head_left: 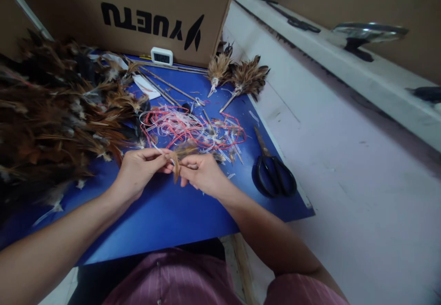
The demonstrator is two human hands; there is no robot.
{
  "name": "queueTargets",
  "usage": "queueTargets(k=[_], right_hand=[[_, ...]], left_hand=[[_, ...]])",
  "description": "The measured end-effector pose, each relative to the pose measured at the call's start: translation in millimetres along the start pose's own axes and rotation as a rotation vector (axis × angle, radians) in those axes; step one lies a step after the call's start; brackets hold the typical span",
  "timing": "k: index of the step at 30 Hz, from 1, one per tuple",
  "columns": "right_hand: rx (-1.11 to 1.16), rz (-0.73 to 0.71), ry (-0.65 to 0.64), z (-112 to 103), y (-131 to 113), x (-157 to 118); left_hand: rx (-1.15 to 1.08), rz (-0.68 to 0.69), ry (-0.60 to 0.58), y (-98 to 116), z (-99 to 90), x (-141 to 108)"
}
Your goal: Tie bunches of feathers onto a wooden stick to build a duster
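My left hand (139, 169) and my right hand (201, 174) meet over the blue table (165, 217), both pinching a small brown feather bundle (177, 160) between their fingertips. A thin stick or string end pokes out by my left fingers. Just beyond the hands lies a tangle of red and white strings (193, 128). A big pile of brown and black feathers (51, 112) fills the table's left side, close to my left wrist.
Black scissors (274, 172) lie at the table's right edge. Two finished feather tufts on sticks (241, 80) and several thin sticks (165, 87) lie at the back. A small white timer (161, 56) leans against a cardboard box (138, 11). Pale floor lies to the right.
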State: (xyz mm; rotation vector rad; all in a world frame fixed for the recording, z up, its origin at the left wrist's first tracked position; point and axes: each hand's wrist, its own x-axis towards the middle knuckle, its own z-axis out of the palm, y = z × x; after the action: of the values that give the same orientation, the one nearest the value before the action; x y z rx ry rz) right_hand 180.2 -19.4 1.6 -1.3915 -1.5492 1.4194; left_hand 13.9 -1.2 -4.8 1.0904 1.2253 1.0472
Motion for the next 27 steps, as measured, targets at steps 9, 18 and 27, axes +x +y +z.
queueTargets(k=[9,18,27], right_hand=[[0.473,0.158,-0.088,-1.5,-12.1,2.0],[0.485,0.167,-0.057,3.7,-6.4,3.7],[-0.49,-0.337,0.111,15.4,-12.2,-17.7]], left_hand=[[0.33,0.117,0.028,9.2,0.2,-6.6],[0.423,0.173,0.051,5.9,-7.2,0.4],[0.719,0.354,0.044,11.0,-10.0,-4.0]])
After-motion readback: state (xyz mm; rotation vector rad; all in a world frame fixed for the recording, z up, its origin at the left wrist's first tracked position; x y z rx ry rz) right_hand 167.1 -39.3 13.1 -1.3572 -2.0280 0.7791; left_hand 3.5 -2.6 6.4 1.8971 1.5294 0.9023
